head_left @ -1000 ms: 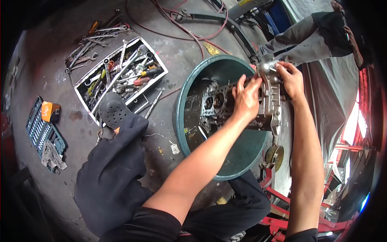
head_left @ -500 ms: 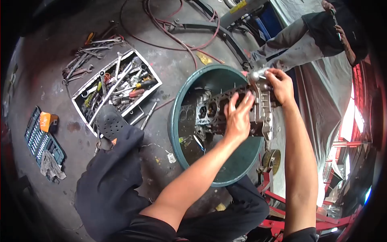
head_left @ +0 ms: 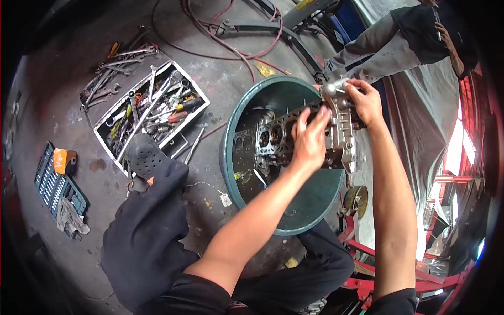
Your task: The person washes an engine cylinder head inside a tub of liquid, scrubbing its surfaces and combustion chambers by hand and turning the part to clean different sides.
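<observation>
A metal engine block (head_left: pixel 342 137) with a row of round bores leans across a green basin (head_left: pixel 229 181), its nearer end jutting past the right rim. My left hand (head_left: pixel 308 144) lies over the bores with fingers stretched out, seemingly touching the top face; its palm hides part of the block. At the upper right corner of the block, my right hand (head_left: pixel 366 104) curls its thumb and fingers round the edge beside a rounded metal fitting (head_left: pixel 331 89). The undersides of the right fingers are hidden.
A white-edged box (head_left: pixel 197 86) full of tools stands left of the basin, with loose wrenches (head_left: pixel 107 79) beyond it. A socket set (head_left: pixel 55 184) lies far left. Red hose (head_left: pixel 226 50) and a dark metal frame (head_left: pixel 257 25) are behind. Another person (head_left: pixel 391 42) stands at upper right.
The whole view has shifted slightly, with the basin a little higher in it. Both hands keep nearly the same places on the engine block; the left fingers have barely moved.
</observation>
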{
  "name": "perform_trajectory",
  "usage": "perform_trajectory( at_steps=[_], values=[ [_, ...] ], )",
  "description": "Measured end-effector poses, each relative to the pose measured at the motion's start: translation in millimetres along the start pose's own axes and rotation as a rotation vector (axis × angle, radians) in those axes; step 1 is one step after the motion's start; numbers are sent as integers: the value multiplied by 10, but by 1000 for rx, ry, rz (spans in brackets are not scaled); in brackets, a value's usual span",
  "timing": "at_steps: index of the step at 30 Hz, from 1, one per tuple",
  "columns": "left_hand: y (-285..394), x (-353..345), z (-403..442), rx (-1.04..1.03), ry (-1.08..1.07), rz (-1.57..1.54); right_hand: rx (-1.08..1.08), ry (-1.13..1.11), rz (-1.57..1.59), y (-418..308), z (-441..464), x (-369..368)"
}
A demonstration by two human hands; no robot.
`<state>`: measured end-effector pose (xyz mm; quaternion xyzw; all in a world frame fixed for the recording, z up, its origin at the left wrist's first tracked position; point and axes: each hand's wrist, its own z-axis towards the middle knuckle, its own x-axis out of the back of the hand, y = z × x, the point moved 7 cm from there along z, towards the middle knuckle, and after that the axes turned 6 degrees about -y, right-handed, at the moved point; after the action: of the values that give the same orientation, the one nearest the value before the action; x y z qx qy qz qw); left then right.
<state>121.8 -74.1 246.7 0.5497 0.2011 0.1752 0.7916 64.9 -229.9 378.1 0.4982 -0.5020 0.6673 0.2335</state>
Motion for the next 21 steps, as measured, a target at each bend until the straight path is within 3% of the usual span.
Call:
perform_trajectory(
  at_steps=[5, 9, 11, 14, 21],
  values=[
    [65, 63, -90, -53, 88, 36, 2, -15, 17, -83, -52, 11],
    [98, 156, -73, -103, 33, 94, 10, -23, 47, 12, 1, -12],
    [-89, 158, -239, 8, 97, -83, -38, 12, -35, -34, -39, 17],
    [-41, 146, -255, -24, 223, -59, -26, -2, -3, -33, -25, 15],
    [204, -22, -485, -39, 60, 15, -8, -4, -28, -34, -21, 9]
  ],
)
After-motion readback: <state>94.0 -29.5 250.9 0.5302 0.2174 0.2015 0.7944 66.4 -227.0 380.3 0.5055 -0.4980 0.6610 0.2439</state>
